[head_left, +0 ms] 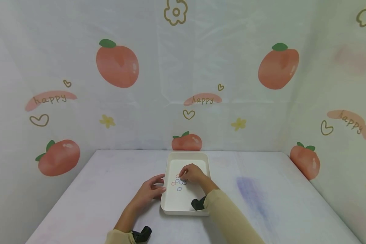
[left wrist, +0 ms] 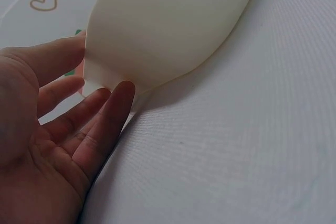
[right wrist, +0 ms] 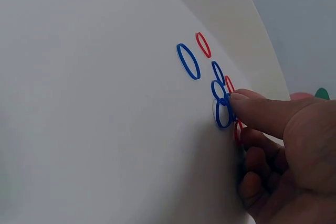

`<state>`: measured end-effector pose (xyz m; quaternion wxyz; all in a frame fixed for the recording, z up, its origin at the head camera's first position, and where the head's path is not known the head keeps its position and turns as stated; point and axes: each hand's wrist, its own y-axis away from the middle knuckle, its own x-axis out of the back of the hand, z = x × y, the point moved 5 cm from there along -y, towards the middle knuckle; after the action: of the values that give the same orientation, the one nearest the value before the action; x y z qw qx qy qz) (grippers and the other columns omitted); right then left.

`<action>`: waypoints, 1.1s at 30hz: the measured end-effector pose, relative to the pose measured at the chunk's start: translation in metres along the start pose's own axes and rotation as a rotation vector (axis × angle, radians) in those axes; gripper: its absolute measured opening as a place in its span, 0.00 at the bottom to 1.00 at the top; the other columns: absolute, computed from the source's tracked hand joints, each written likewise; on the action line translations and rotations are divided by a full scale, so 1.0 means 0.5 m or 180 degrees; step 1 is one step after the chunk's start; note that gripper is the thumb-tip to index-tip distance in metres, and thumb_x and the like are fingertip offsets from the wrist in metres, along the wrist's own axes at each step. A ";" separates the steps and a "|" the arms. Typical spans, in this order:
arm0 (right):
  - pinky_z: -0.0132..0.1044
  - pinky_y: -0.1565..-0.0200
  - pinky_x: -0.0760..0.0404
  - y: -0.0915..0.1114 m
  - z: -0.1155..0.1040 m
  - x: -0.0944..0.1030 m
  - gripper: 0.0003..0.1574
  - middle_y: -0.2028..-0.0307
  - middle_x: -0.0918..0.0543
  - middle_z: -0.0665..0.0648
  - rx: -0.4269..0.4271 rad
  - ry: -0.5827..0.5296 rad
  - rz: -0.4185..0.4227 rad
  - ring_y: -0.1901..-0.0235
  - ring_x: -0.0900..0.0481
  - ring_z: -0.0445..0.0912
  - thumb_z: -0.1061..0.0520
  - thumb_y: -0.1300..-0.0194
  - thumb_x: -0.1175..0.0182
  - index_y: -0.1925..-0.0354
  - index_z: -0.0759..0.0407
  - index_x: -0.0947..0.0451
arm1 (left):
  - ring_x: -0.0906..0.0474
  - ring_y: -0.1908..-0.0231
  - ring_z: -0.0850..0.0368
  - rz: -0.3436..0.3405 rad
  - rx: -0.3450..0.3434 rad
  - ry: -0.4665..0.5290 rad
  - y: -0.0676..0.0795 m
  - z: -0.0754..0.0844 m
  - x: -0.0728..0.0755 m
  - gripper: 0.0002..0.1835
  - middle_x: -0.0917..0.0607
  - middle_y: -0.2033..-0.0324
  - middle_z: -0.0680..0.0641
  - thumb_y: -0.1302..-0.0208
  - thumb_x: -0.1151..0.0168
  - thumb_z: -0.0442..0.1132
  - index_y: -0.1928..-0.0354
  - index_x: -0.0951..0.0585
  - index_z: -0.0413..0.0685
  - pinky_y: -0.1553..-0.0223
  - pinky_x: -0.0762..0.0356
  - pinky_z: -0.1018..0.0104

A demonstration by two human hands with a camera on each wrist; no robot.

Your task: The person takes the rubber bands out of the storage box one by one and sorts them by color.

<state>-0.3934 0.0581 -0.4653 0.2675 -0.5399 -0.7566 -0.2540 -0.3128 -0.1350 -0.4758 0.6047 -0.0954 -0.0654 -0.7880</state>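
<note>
Several small red and blue rubber bands lie in a white tray (head_left: 186, 206), loosely grouped left of its middle. My right hand (head_left: 192, 173) reaches into the tray from the right. Its thumb and fingertips come together low over the group and pinch at a blue rubber band (right wrist: 228, 98), partly hidden by the thumb. A red rubber band (right wrist: 203, 45) and a larger blue rubber band (right wrist: 188, 61) lie apart from that hand. Outside the tray, my left hand (head_left: 149, 191) touches the left wall with its fingers spread and loosely bent; the left wrist view shows fingertips against the tray wall (left wrist: 157, 30).
The tray stands on a table (head_left: 116, 200) covered with a pale cloth. Behind it hangs a white curtain (head_left: 158, 74) printed with fruit, hearts and flowers. A black wrist device (head_left: 198, 204) on the right arm hangs over the tray's near right corner.
</note>
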 end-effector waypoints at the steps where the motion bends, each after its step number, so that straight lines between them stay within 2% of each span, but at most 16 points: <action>1: 0.34 0.68 0.26 0.000 0.000 0.000 0.03 0.75 0.20 0.51 -0.0004 0.0003 0.0005 0.72 0.25 0.45 0.62 0.42 0.32 0.71 0.57 0.17 | 0.19 0.52 0.46 -0.0002 -0.0003 -0.0002 0.001 0.001 0.000 0.32 0.26 0.42 0.34 0.35 0.36 0.38 0.31 0.34 0.40 0.56 0.18 0.56; 15: 0.34 0.70 0.24 0.010 -0.009 0.001 0.05 0.76 0.20 0.52 -0.0046 -0.0034 0.0032 0.73 0.24 0.45 0.62 0.41 0.31 0.73 0.58 0.17 | 0.20 0.52 0.46 -0.0032 0.0014 -0.0001 -0.001 -0.003 0.000 0.33 0.26 0.42 0.34 0.35 0.36 0.38 0.30 0.35 0.41 0.56 0.18 0.57; 23: 0.33 0.70 0.24 0.006 -0.005 0.007 0.04 0.76 0.20 0.51 0.0024 -0.0109 0.0048 0.74 0.24 0.44 0.61 0.42 0.31 0.73 0.58 0.16 | 0.20 0.51 0.45 -0.0038 0.0009 -0.0028 -0.002 -0.006 0.001 0.33 0.26 0.41 0.35 0.35 0.36 0.39 0.30 0.35 0.42 0.55 0.18 0.56; 33: 0.32 0.71 0.26 0.015 -0.012 0.026 0.05 0.76 0.20 0.51 0.0057 -0.0174 0.0077 0.74 0.25 0.44 0.60 0.41 0.31 0.72 0.58 0.17 | 0.20 0.52 0.46 -0.0016 0.0028 -0.0031 -0.001 -0.004 0.002 0.33 0.26 0.41 0.35 0.35 0.36 0.39 0.30 0.35 0.42 0.56 0.18 0.56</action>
<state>-0.3889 0.0650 -0.4515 0.2546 -0.5533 -0.7593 -0.2291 -0.3138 -0.1360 -0.4775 0.6029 -0.0964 -0.0721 -0.7887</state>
